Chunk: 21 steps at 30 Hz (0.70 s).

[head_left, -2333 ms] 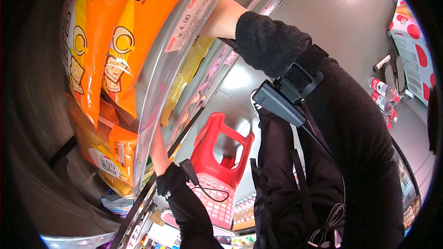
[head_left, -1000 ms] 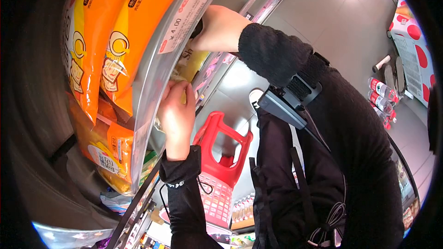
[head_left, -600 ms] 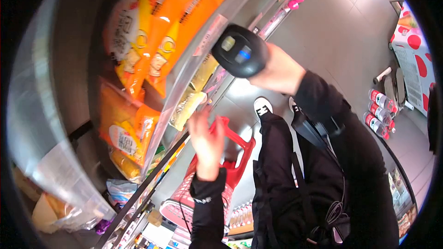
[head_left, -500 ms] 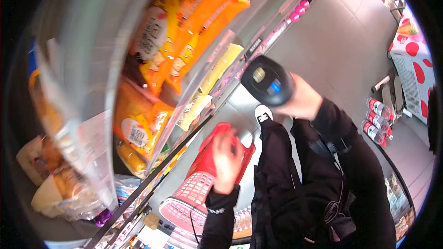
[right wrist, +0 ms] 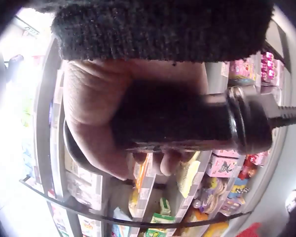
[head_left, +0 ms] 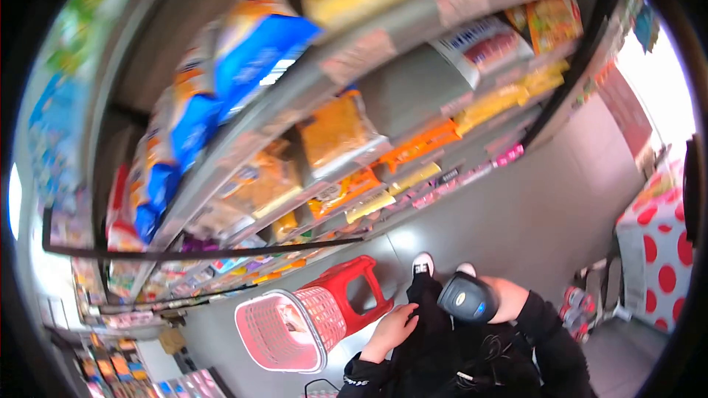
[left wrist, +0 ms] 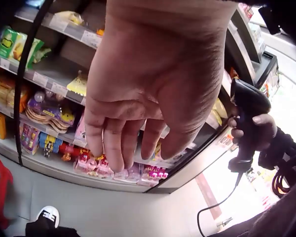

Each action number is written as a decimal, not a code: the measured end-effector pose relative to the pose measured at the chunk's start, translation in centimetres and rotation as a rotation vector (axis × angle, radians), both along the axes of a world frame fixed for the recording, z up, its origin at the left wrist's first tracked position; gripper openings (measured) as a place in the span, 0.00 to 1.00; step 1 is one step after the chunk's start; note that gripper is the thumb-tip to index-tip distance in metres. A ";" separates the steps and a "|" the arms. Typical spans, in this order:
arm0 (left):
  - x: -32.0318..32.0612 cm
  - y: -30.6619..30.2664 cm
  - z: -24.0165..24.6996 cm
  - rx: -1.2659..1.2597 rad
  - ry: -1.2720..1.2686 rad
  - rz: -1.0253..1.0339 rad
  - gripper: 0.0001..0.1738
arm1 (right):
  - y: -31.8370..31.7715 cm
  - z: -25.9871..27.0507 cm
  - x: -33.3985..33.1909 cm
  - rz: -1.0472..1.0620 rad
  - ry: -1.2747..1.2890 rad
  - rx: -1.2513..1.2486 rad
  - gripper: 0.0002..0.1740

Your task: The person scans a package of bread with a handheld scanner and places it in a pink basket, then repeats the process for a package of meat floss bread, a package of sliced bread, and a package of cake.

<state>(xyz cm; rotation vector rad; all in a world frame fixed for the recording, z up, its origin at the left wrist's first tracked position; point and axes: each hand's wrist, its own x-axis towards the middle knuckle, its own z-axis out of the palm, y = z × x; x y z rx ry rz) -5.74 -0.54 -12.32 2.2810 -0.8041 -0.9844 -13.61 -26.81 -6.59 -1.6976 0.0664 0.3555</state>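
In the head view, my right hand (head_left: 510, 301) grips a black barcode scanner (head_left: 466, 298) in front of my body. The right wrist view shows fingers and thumb wrapped around its dark handle (right wrist: 187, 123), with a cable (right wrist: 292, 116) leaving the end. My left hand (head_left: 393, 330) is held low, left of the scanner, with nothing in it. Its fingers (left wrist: 116, 143) hang loosely in the left wrist view. Closest to that hand is a pink lattice shopping basket (head_left: 332, 317) with a red plastic frame (head_left: 358, 287); a pale item lies inside.
Curved store shelves (head_left: 413, 88) with bagged foods fill the upper left. Lower shelves hold toys (left wrist: 49, 113). A polka-dot display (head_left: 656, 258) stands at the right, with water bottles (head_left: 575, 309) on the floor. My shoes (head_left: 422, 264) are on grey floor tiles (head_left: 516, 214).
Both hands have withdrawn from the shelf of orange packets and dropped lower. The scanner has come out into view in the right hand. The head view has swung and moved back, showing more shelves.
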 end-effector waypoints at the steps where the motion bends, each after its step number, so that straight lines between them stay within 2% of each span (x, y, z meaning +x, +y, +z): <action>1: -0.1 0.1 0.8 0.002 -0.004 0.026 0.17 | 0.3 0.6 0.2 0.061 -0.026 -0.039 0.26; 4: -0.3 1.1 2.3 -0.034 -0.077 0.096 0.17 | 1.1 2.7 0.7 0.182 -0.085 -0.049 0.26; 7: -0.7 2.0 3.9 -0.052 -0.126 0.164 0.19 | 1.8 4.7 1.5 0.303 -0.143 0.048 0.29; 12: -1.3 4.6 5.0 -0.132 -0.218 0.308 0.19 | 2.8 6.4 2.2 0.476 -0.174 -0.088 0.30; 15: -1.6 6.4 5.7 -0.097 -0.241 0.395 0.19 | 3.3 6.8 2.6 0.489 -0.226 -0.107 0.30; 17: -1.9 7.8 5.3 -0.059 -0.293 0.370 0.20 | 3.5 7.5 2.9 0.529 -0.253 -0.112 0.27; 21: -2.6 9.7 6.1 -0.023 -0.295 0.454 0.19 | 3.6 8.2 2.8 0.570 -0.289 -0.211 0.23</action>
